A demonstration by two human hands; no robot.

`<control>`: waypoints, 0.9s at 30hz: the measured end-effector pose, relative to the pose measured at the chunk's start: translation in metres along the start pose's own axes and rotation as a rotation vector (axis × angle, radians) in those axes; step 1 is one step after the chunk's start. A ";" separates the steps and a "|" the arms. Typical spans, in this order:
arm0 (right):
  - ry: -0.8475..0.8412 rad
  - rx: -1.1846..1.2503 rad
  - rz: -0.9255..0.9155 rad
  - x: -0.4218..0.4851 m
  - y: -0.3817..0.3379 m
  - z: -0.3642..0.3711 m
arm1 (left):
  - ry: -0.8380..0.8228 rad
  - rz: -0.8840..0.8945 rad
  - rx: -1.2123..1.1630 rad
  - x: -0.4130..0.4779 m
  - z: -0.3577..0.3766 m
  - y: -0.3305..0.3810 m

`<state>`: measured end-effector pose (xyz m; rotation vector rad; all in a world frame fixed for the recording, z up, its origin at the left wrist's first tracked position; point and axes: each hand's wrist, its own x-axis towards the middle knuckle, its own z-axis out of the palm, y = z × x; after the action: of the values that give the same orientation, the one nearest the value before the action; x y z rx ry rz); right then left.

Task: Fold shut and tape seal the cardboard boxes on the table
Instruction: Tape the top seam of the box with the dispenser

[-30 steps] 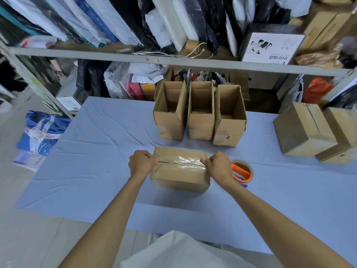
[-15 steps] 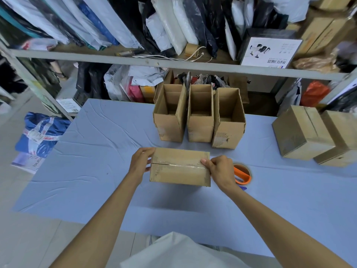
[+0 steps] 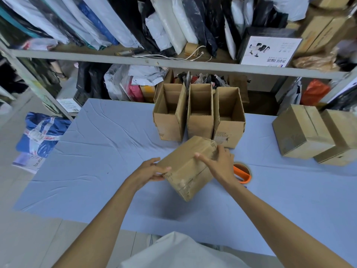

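— Two hands are holding one cardboard box (image 3: 185, 167). The left hand (image 3: 152, 171) is pinching its near corner, and the box is hanging tilted between the hands, seemingly lifted off the table (image 3: 173, 213).

— And the right hand (image 3: 216, 161)?

— It is gripping the top and the far end. I am judging that the person is turning the box to reach another seam.

— Then the next move is calling for the tape roll (image 3: 242, 173), lying just right of that hand.
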<state>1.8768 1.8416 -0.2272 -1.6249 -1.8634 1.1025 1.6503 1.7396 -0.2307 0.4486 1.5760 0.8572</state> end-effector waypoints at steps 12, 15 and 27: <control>-0.155 0.271 0.021 -0.004 0.005 0.002 | 0.139 0.142 0.090 -0.001 -0.008 -0.032; -0.093 0.192 0.019 -0.006 0.005 0.006 | 0.046 0.151 0.215 0.000 0.001 -0.032; -0.219 0.146 0.035 -0.022 0.034 0.016 | 0.104 0.204 0.217 0.001 0.039 -0.029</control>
<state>1.8906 1.8157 -0.2595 -1.5105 -1.8425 1.4467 1.6930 1.7322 -0.2525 0.7405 1.7491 0.8781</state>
